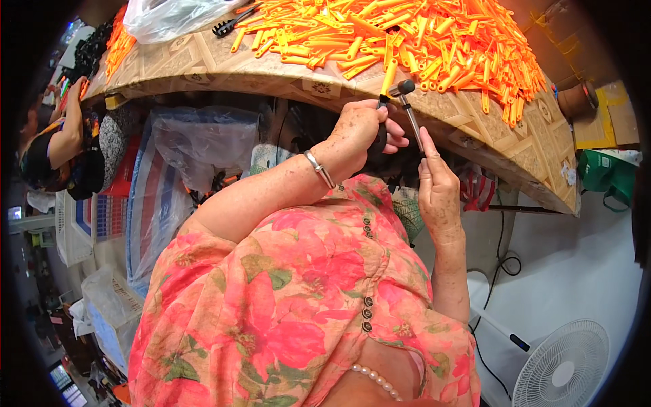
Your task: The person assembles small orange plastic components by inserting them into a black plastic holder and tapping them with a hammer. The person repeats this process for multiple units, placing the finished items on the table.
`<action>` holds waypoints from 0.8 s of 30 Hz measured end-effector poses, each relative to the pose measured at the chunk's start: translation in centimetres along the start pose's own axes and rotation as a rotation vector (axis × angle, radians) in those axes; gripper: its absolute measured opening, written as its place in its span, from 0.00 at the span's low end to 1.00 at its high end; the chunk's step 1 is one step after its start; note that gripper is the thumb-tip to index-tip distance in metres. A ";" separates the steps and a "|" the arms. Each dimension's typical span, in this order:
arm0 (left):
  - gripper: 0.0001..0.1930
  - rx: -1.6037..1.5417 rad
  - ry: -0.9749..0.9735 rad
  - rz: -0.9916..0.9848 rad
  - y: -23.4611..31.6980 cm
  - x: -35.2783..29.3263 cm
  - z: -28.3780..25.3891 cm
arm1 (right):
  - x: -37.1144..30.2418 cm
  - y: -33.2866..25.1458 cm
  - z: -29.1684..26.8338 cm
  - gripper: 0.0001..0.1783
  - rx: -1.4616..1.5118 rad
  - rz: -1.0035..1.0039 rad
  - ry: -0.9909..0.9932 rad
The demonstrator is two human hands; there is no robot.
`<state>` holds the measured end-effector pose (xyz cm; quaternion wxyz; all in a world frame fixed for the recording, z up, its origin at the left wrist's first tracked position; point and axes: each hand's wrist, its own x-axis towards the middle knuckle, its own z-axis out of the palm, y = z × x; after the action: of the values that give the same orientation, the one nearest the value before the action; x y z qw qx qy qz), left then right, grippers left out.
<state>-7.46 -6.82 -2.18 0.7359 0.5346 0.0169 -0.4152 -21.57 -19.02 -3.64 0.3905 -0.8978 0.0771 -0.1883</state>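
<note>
Left hand (363, 129) curls round handle (384, 101) — right hand (437, 184) pinches hammer (411, 119).

Small wkshop, apparently: big heap of orange plastic pcs (441, 44) on patterned worktbl (224, 57), hammer-like tool (406, 87), striped bag (137, 217) below, co-worker (66, 142) at L end.

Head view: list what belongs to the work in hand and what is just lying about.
Likely in the work:
hammer, in right hand
orange piece, in left hand
orange pile

Seemingly just about:
fan
green bag
white plastic bag
</note>
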 end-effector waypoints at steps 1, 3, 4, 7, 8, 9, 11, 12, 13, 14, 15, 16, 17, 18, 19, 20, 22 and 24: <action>0.10 0.002 0.003 -0.004 0.1 -0.1 0.0 | 0.1 0.1 0.0 0.27 0.006 -0.010 0.002; 0.11 0.018 -0.001 -0.012 0.1 -0.3 0.0 | -0.1 0.0 -0.2 0.27 0.054 0.046 0.023; 0.11 0.029 -0.005 -0.011 0.2 -0.3 0.0 | -0.3 0.1 -0.5 0.27 0.099 0.107 0.040; 0.11 0.050 -0.040 0.018 -0.3 0.0 -0.7 | 0.1 0.9 -1.6 0.26 0.153 0.170 0.305; 0.11 0.055 -0.061 0.031 -0.4 0.1 -0.9 | 0.4 1.4 -2.3 0.26 0.153 0.170 0.434; 0.13 0.083 -0.058 0.043 -0.5 -0.1 -1.1 | 0.8 2.1 -3.5 0.27 0.213 0.238 0.486; 0.14 0.079 -0.085 0.089 -0.8 -0.2 -1.4 | 1.5 3.1 -6.0 0.29 0.210 0.348 0.555; 0.15 0.078 -0.107 0.109 -0.8 -0.3 -1.4 | 1.4 6.6 -7.2 0.29 -0.045 0.225 0.609; 0.17 0.085 -0.107 0.112 -0.7 -0.4 -1.1 | 1.6 8.6 -8.1 0.29 -0.145 0.259 0.630; 0.17 0.178 -0.135 0.150 -0.6 -0.5 -0.9 | 1.9 10.1 -9.1 0.29 -0.245 0.289 0.643; 0.17 0.268 -0.163 0.191 -0.3 -0.6 -0.8 | 2.2 11.6 -10.1 0.29 -0.283 0.368 0.623; 0.17 0.360 -0.178 0.234 -0.1 -0.7 -0.9 | 2.7 12.2 -10.8 0.29 -0.312 0.444 0.595; 0.15 0.352 -0.290 0.394 -0.8 0.3 -1.3 | 2.9 12.6 -11.3 0.29 -0.340 0.519 0.567; 0.15 0.505 -0.256 0.493 -1.0 0.5 -1.2 | 2.8 13.0 -11.7 0.29 -0.487 0.459 0.524; 0.14 0.663 -0.206 0.583 -0.7 0.2 -0.9 | 2.9 12.5 -11.6 0.28 -0.622 0.400 0.467; 0.13 0.822 -0.155 0.671 -0.3 -0.3 -0.6 | 2.9 12.0 -11.5 0.28 -0.755 0.337 0.409; 0.13 1.088 -0.076 0.883 0.5 -1.0 -0.2 | 3.1 9.5 -10.4 0.28 -0.820 0.145 0.507; 0.15 1.250 -0.042 1.265 0.8 -0.7 -0.3 | 3.4 5.4 -8.7 0.29 -0.452 0.081 0.462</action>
<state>-7.24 -6.06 -1.35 0.4014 0.7399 -0.5249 0.1259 -21.86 -29.52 -1.25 0.1604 -0.8915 0.2393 -0.3496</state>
